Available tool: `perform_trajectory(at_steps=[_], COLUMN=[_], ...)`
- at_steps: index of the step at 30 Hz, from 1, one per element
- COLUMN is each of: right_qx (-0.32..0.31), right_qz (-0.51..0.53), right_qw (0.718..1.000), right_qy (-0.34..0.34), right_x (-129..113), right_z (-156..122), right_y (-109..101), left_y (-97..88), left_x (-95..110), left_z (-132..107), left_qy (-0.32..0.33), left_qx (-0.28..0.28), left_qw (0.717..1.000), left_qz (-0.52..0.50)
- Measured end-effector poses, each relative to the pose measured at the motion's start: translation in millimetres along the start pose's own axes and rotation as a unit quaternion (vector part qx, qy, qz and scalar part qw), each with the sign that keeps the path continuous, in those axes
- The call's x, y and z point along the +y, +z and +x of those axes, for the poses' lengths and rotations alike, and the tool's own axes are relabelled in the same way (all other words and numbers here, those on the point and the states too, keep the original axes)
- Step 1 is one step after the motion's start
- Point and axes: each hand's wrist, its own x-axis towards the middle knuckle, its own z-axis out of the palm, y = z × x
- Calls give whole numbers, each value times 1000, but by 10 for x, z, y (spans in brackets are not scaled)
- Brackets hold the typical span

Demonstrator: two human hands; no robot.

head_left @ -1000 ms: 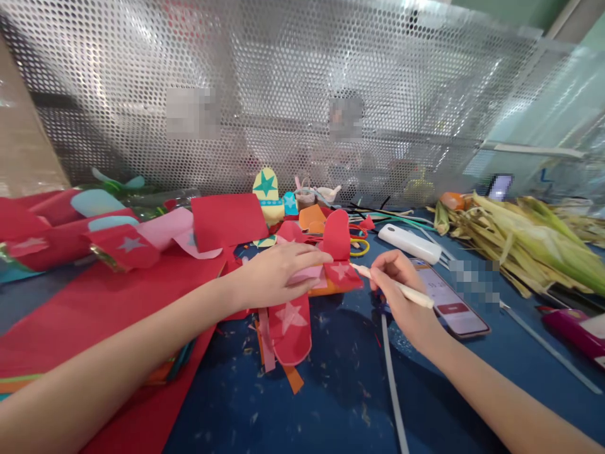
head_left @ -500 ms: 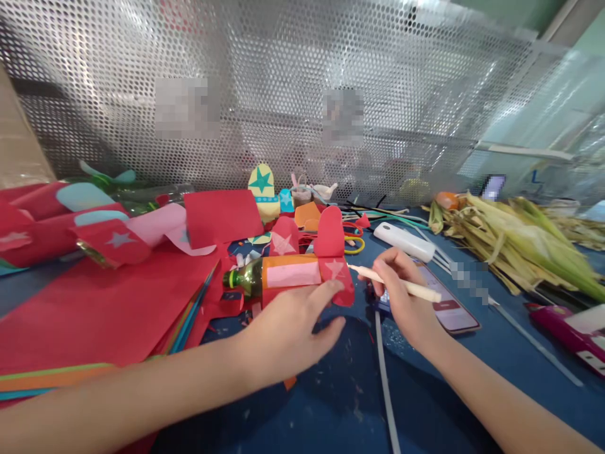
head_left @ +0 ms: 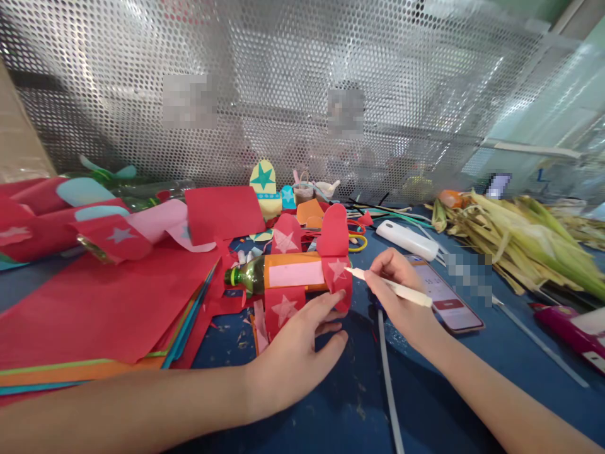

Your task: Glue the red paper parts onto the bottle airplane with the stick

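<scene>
Bottle (head_left: 253,275) on its side on desk (head_left: 350,384), neck leftward, paper-wrapped. Left hand (head_left: 288,356): fingers spread, thumb apart, gripping nothing visible, index tip against red band (head_left: 338,287). Right hand (head_left: 401,306): fingers pinched round white pen (head_left: 409,294), its tip at the band's star (head_left: 337,270).

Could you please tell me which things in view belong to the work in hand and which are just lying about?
Seemingly in use:
white pen-shaped tool, in the right hand
green bottle, lying on its side
starred red paper band at the bottle's end, touched by the left hand

Apparently just lying about:
phone
white gadget
corn husks
</scene>
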Motion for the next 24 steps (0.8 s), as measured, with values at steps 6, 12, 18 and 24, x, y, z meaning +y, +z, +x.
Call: perform_trajectory(at_steps=[6, 12, 18, 24], right_qx=[27, 26, 15, -4], right_qz=[-96, -142, -148, -141], right_qw=[994, 987, 987, 989], right_qy=[-53, -66, -67, -45], right_x=[7, 21, 24, 33], right_z=[-19, 4, 8, 2], right_y=[-14, -12, -8, 0], left_y=[-3, -22, -22, -19], left_x=[-17, 23, 19, 27], left_z=[19, 15, 10, 17], left_qy=[-14, -16, -21, -23], left_qx=[-2, -6, -9, -10], left_qw=[1000, 1000, 1000, 1000], left_qz=[12, 14, 7, 3])
